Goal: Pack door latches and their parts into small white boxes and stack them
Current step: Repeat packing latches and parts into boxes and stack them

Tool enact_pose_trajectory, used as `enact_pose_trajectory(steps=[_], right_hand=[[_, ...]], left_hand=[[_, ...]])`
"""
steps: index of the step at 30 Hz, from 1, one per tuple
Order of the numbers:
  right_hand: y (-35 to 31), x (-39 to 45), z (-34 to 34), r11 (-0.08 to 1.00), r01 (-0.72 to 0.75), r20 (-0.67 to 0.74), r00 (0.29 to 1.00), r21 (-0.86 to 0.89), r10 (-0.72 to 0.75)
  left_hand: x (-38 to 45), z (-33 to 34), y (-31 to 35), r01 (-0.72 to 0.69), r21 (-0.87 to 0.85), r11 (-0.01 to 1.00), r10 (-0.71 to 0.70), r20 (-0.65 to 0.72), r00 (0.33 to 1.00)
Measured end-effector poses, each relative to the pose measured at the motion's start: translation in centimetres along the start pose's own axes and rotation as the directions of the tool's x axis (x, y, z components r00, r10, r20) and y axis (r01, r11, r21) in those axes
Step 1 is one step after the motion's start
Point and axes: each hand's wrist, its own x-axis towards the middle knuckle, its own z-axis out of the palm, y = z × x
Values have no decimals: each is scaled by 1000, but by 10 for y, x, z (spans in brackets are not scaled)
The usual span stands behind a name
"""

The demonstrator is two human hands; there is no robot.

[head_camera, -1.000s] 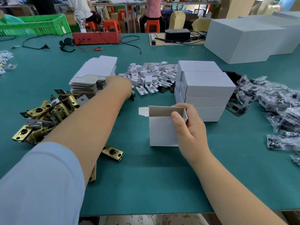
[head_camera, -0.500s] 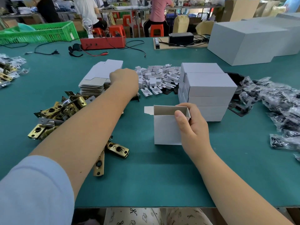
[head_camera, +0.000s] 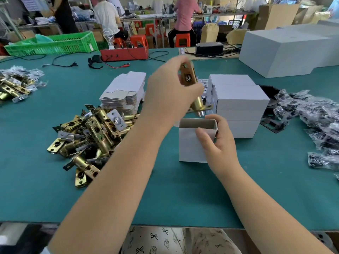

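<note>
Teal table [head_camera: 183, 195], left hand [head_camera: 170, 92] holding latch [head_camera: 197, 102] above open box [head_camera: 190, 143]

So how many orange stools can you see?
3: one stool under the person in pink, two behind the red box. More may be hidden.

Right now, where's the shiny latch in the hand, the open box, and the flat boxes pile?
brass door latch [head_camera: 197, 103], head view, on its round barrel.
open white box [head_camera: 189, 145], head view, on its front wall.
stack of flat unfolded boxes [head_camera: 124, 88], head view, on the top sheet.
</note>
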Motion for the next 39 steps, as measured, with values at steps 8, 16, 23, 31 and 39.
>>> enact_pose_trajectory(steps=[8, 16, 23, 31, 39], right_hand=[[4, 5, 4, 997, 33, -89, 995, -65, -39], [4, 5, 5, 986, 78, -131, 987, -149, -98], [4, 4, 4, 976, 110, -128, 982, -187, -136], [0, 2, 5, 974, 160, -118, 977, -163, -180], [1, 3, 2, 987, 107, -106, 987, -119, -120]], left_hand=[[-28, 19, -2, -135, 13, 991, 136, -61, 989], [-29, 24, -13, -207, 124, 970, 208, 6, 978], [-38, 29, -20, -159, 34, 987, 160, -30, 987], [-41, 38, -41, -93, 204, 975, 97, -9, 995], [-17, 38, -67, 199, -121, 973, -191, 73, 979]])
